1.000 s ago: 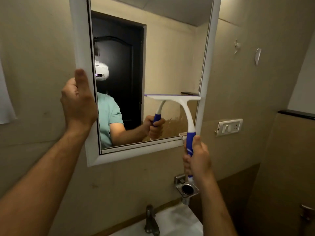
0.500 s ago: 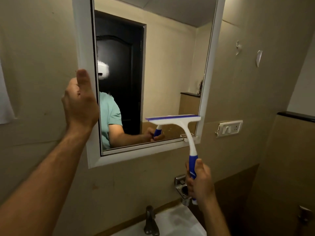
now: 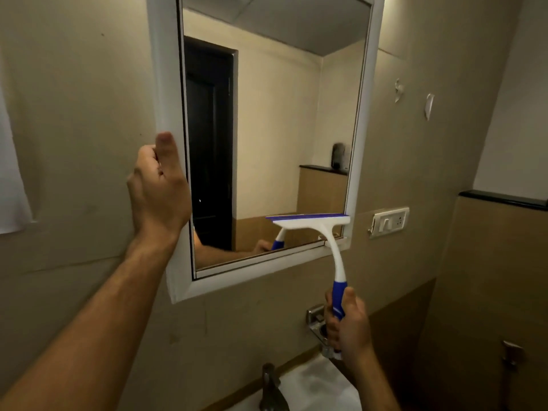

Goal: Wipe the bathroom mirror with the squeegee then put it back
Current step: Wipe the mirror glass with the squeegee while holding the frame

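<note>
Here we face the white-framed bathroom mirror [image 3: 267,129], the largest thing before us, fixed to a beige wall above the white sink [image 3: 311,390]. Our left hand [image 3: 158,185] grips the left side of the mirror's frame, the thumb lying straight up the front of it and the fingers curled round its outer edge; we judge this is to steady the mirror, and perhaps ourselves, against the push of the wiping arm.

Next in size, the squeegee [image 3: 323,232] stands nearly upright at the mirror's lower right corner. Its blue-edged blade lies level against the glass, just above the bottom frame, its right end touching the right frame, while its white neck crosses the bottom frame and curves down to the blue handle. The blade sits flat and level, we think, so its whole edge sweeps the glass evenly.

Our right hand [image 3: 347,324] is wrapped round that blue handle, below the mirror and well apart from the left hand, with the thumb up along the grip. Just behind this hand a small chrome wall holder [image 3: 315,320] shows, partly hidden, beside the dark tap [image 3: 271,387]. The pass looks close to its bottom end.
</note>
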Demonstrator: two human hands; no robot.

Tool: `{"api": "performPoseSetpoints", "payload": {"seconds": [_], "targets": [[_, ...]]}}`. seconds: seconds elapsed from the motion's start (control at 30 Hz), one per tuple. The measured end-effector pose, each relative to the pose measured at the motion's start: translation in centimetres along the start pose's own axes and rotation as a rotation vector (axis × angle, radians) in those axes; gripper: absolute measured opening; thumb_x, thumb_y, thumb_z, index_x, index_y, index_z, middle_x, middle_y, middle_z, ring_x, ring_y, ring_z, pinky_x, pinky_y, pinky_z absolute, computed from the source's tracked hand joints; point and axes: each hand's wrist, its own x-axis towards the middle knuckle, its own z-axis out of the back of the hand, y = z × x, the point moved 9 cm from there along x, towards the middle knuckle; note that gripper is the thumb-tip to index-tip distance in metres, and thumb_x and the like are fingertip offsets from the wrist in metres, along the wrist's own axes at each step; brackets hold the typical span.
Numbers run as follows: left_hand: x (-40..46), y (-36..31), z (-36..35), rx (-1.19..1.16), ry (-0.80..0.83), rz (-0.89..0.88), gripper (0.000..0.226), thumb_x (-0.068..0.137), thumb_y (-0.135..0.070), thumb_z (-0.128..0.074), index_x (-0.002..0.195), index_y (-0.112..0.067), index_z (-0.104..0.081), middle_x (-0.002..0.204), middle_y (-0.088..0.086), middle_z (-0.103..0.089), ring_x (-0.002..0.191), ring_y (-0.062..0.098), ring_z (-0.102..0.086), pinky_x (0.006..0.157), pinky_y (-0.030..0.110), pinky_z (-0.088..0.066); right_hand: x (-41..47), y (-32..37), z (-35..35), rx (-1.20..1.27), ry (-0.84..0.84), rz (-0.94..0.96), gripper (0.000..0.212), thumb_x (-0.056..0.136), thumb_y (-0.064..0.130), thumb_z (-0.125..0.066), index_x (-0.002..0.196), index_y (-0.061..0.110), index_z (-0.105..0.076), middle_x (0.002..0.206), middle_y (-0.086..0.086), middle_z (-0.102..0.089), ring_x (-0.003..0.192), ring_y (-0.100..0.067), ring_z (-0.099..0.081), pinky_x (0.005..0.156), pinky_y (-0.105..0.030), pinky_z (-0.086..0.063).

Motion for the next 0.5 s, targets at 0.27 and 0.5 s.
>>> {"api": "performPoseSetpoints", "payload": {"seconds": [0.27, 0.5], "targets": [[0.2, 0.7, 0.1, -0.041, 0.015, -0.005, 0.04, 0.101, -0.048, -0.025, 0.083, -0.017, -0.043, 0.065, -0.009, -0.037, 0.052, -0.001, -0.037, 0.048, -0.001, -0.033, 2.8, 6.9, -1.0, 0.055, 0.016, 0.112, 0.052, 0.096, 0.058, -0.028, 0.094, 0.013, -0.053, 0.052, 0.004, -0.043, 0.039, -0.011, -0.032, 0.035, -0.022, -0.027], [0.5, 1.7, 0.0, -0.084, -0.015, 0.011, 0.043, 0.1, -0.053, -0.027, 0.089, -0.015, -0.044, 0.065, -0.01, -0.04, 0.054, 0.0, -0.036, 0.042, 0.002, -0.03, -0.1, -1.8, -0.1, 0.055, -0.066, -0.022, 0.056, 0.098, 0.054, -0.027, 0.101, 0.005, -0.055, 0.052, 0.001, -0.042, 0.039, -0.011, -0.032, 0.036, -0.02, -0.027]]}}
